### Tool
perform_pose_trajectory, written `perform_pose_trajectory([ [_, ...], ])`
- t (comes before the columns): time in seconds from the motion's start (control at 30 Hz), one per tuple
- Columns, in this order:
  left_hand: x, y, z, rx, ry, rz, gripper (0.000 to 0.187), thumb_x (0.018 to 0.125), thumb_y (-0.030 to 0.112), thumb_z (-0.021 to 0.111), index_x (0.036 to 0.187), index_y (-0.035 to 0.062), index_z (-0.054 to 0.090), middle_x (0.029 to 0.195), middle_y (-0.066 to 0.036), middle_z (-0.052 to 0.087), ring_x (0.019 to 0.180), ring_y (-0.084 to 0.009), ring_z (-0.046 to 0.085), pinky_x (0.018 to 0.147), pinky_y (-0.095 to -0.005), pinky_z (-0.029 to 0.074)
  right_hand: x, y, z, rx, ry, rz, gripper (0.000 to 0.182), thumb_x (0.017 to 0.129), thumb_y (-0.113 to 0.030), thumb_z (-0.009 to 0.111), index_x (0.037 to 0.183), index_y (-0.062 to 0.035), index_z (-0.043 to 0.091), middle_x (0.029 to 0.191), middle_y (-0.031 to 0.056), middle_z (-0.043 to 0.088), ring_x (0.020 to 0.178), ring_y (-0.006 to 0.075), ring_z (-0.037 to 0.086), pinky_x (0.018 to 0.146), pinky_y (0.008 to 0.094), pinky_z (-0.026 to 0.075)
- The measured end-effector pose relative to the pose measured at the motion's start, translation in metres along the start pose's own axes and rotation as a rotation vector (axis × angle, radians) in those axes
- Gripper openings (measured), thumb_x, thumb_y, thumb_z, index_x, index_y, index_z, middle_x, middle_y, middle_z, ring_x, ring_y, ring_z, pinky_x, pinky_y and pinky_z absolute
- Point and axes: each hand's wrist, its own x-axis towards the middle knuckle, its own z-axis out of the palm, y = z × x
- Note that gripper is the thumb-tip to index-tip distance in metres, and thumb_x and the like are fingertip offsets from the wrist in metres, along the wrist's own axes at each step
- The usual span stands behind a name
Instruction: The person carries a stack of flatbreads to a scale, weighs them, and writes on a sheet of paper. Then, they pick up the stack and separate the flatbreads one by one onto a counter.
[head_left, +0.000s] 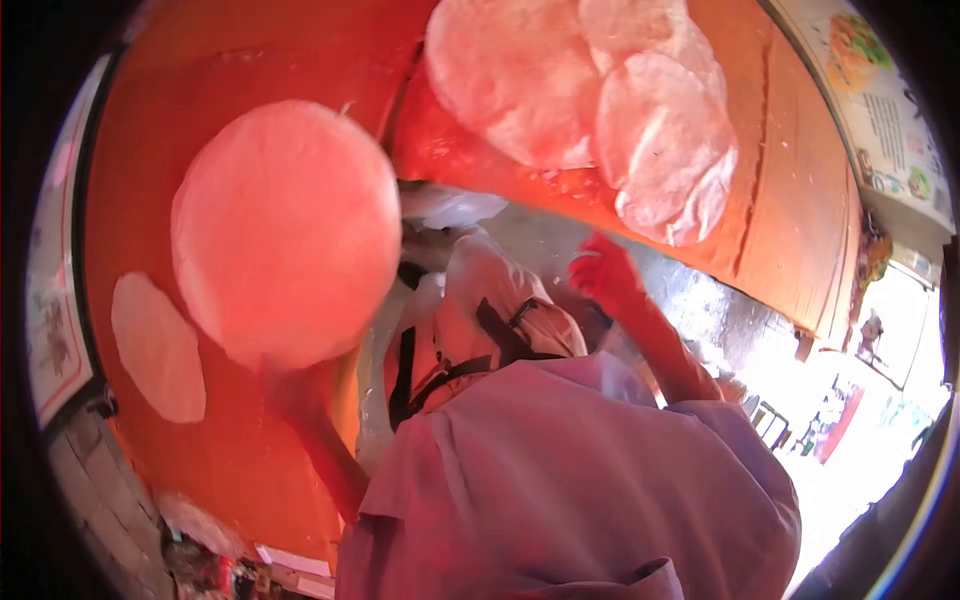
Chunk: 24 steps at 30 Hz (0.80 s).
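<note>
A large, round, flat sheet of dough [290,230] is at the left, its right edge reaching past the orange table's edge. At its lower rim is my left hand [290,388], smeared by motion, with its fingers hidden at or under the dough; it appears to hold the sheet up. My right hand [605,272] hangs in the air just in front of the other table part, fingers apart and slightly bent, holding nothing. Nearest to it lies a wrinkled round flatbread [665,140], overlapping a larger flatbread [510,85].
A smaller oval dough piece [158,345] lies on the orange table [240,470] at the left. Clear plastic [450,205] shows in the gap between the table parts. Printed posters line both sides, one poster [890,120] at the right. Bright daylight enters at lower right.
</note>
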Motion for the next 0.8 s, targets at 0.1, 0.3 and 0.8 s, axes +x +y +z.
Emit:
perform_pose_trajectory([
  [0.1,0.002,-0.013,0.086,0.045,0.295,0.273,0.056,0.093,0.037,0.050,0.137,0.0045,0.036,0.131,-0.011,0.048,0.117,-0.0269,0.049,0.094,-0.0473,0.041,-0.017,0.009,0.126,-0.724,-0.407,-0.186,0.028,0.087,-0.032,0.061,0.093,-0.0042,0.057,0.083,0.0134,0.066,0.067,0.0235,0.063,0.058,0.0307,0.050],
  [0.3,0.013,-0.001,0.009,0.210,0.525,0.283,0.037,0.097,0.021,0.044,0.129,0.0032,0.043,0.123,-0.008,0.053,0.110,-0.0227,0.053,0.089,-0.0362,0.045,0.027,0.099,0.315,-1.290,-0.844,-0.904,0.048,0.078,-0.032,0.070,0.111,0.0013,0.059,0.101,0.0164,0.065,0.091,0.0264,0.064,0.079,0.0343,0.052],
  [0.8,0.007,-0.003,-0.031,0.254,0.610,0.377,0.028,0.089,0.009,0.059,0.114,-0.0006,0.052,0.106,-0.007,0.059,0.095,-0.0174,0.059,0.078,-0.0310,0.049,0.036,0.155,0.350,-1.558,-0.737,-1.161,0.028,0.078,-0.030,0.059,0.077,-0.0026,0.061,0.070,0.0194,0.063,0.068,0.0396,0.062,0.063,0.0461,0.050],
])
